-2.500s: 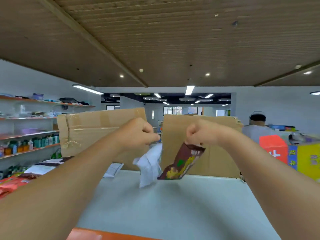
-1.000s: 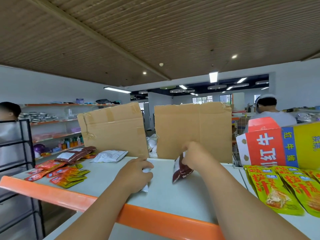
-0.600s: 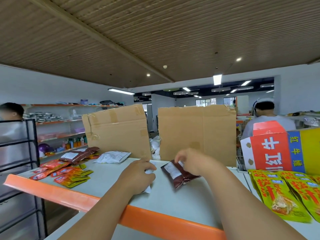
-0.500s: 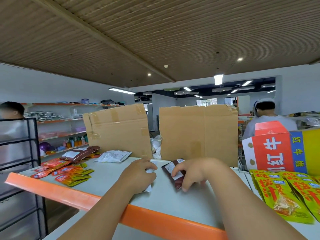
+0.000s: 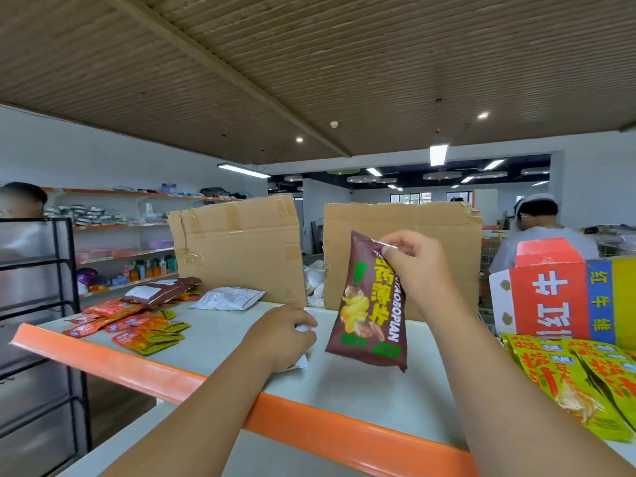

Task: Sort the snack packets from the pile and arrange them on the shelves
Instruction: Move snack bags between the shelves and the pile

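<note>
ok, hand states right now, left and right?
Left hand: grips the white packet on the shelf.
Right hand: pinches the brown snack packet by its top edge.

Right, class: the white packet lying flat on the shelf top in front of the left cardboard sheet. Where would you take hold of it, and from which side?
Pinch the white packet by the thin edge at its right end, probably coming from the front right. It lies flat, so only an edge gives fingers purchase. The cardboard stands close behind it, and the brown packets crowd its left.
</note>
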A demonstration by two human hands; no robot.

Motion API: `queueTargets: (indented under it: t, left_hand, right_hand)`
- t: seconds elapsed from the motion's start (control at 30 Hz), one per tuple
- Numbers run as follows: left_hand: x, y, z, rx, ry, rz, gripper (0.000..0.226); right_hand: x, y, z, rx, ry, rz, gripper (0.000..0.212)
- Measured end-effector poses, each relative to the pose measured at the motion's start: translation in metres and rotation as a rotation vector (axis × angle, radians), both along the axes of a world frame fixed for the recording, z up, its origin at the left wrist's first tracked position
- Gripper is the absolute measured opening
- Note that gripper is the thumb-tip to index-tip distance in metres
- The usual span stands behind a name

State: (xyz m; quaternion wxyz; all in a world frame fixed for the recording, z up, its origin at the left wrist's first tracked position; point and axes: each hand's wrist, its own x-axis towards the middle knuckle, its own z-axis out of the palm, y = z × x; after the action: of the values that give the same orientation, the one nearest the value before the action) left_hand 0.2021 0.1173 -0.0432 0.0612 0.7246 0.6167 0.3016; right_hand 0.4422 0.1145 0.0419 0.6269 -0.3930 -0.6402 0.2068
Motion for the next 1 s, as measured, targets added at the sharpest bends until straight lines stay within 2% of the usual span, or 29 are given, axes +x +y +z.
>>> queueTargets:
  t: [0.1,0.2,0.3,0.37,0.47,0.57,0.67,0.77,0.83,1.0]
  left_hand:
    - [-0.002,0.002,-0.001,-0.004,-0.001,0.005,0.026]
    - [0.000,0.000,0.000,0.015,-0.001,0.003,0.026]
    - [0.003,-0.003,0.000,0.013,0.011,-0.001,0.030]
    - [0.004,-0.004,0.001,0.028,0.009,-0.013,0.034]
    - [0.004,-0.007,0.004,0.049,-0.189,-0.030,0.038]
    - [-0.002,-0.008,0.014,0.061,-0.333,0.019,0.040]
    - [-0.008,-0.011,0.026,0.089,-0.212,0.022,0.041]
    - [-0.006,-0.012,0.021,-0.082,-0.006,-0.048,0.056]
    - [-0.003,-0.010,0.010,-0.163,0.099,-0.075,0.068]
    - [-0.007,-0.005,0.000,-0.127,0.032,-0.118,0.069]
  right_hand:
    - [0.003,0.030,-0.018,-0.225,-0.153,-0.118,0.008]
    - [0.004,0.038,-0.033,-0.413,-0.397,-0.217,0.044]
    - [-0.003,0.026,-0.036,-0.424,-0.538,-0.132,0.053]
    - [-0.011,0.017,-0.038,-0.461,-0.708,-0.034,0.056]
    - [-0.021,0.010,-0.044,-0.491,-1.045,-0.009,0.049]
    - [-0.016,0.017,-0.042,-0.515,-1.073,-0.073,0.033]
    - [-0.015,0.023,-0.045,-0.493,-1.077,-0.150,0.032]
    - [-0.032,0.020,-0.056,-0.488,-1.091,-0.094,0.047]
    - [-0.039,0.021,-0.060,-0.520,-1.135,-0.083,0.046]
    - [-0.031,0.019,-0.054,-0.561,-1.096,-0.127,0.024]
